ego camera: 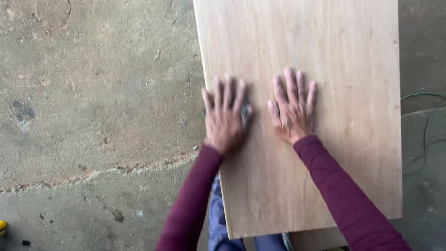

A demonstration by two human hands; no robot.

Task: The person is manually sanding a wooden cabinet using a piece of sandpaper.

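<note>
Hands lie side by side, palms down, on a pale plywood board (325, 69) whose long axis runs straight away from the person, its near end over their lap. Nearest the board's left edge, the left hand (225, 118) has fingers spread and pointing up the grain; a small dark grey thing, perhaps a sanding pad (246, 110), peeks from under its fingers on the inner side, too blurred to name surely. Just beside it but apart, the right hand (292, 109) rests flat and empty, fingers open, nearer the board's middle. Most of the bare board stretches ahead of both hands. Cracked concrete floor (93, 93) lies left.
</note>
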